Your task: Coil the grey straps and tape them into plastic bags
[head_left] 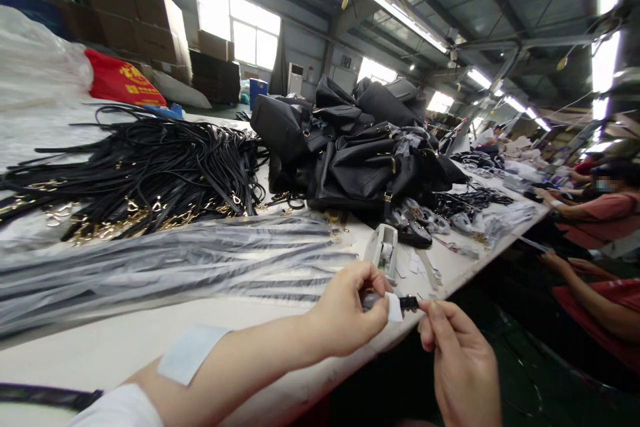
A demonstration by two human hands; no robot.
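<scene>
My left hand (pixel 350 307) is closed in a pinch above the table edge. A small white piece of paper or film (pixel 395 307) sticks out from its fingertips, around a short black strap (pixel 409 302) with small metal parts. On the other side, my right hand (pixel 460 353) pinches the strap's free end with thumb and forefinger. The rest of the strap is hidden in the left fist. A pale blue patch (pixel 194 352) lies on my left forearm. Just beyond the left hand stands a grey tape dispenser (pixel 382 250).
Straps in clear film (pixel 165 263) lie across the white table (pixel 280 327). Behind them are a heap of black straps with gold clasps (pixel 170 167) and a pile of black bags (pixel 360 160). Co-workers (pixel 595 213) sit along the right side.
</scene>
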